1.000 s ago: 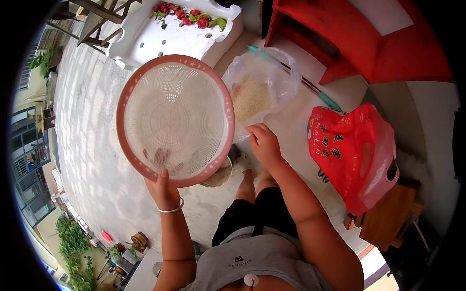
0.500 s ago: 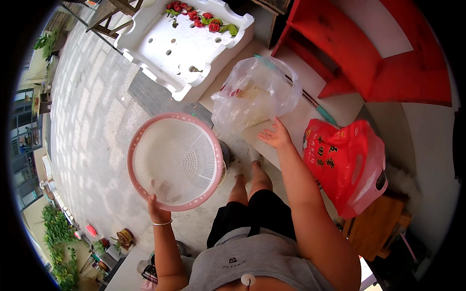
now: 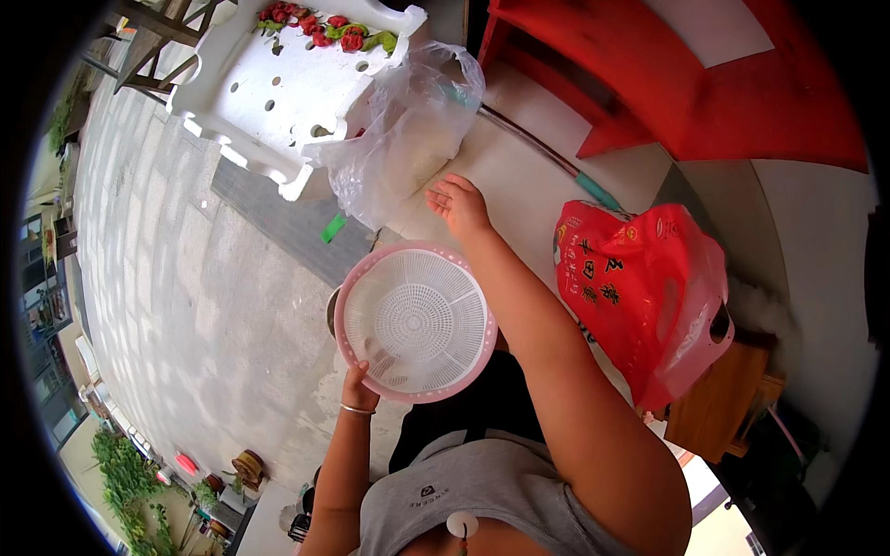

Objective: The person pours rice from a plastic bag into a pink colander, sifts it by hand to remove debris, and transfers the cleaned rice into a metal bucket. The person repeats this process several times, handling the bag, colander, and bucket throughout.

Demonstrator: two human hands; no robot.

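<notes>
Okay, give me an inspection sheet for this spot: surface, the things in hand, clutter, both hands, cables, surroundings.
Surface: pale tiled floor meeting a grey paved yard.
Things in hand: round pink-rimmed white colander, seemingly empty, held by its near rim; clear plastic bag with pale contents, standing open just beyond the right hand.
Clutter: red printed plastic bag on the right; long stick with a green end; small green scrap.
Hands: left hand grips the colander rim, a bangle on its wrist; right hand open, by the clear bag, contact unclear.
Cables: nothing seen.
Surroundings: white plastic chair with red flowers on it, red furniture, potted plants at the lower left.
</notes>
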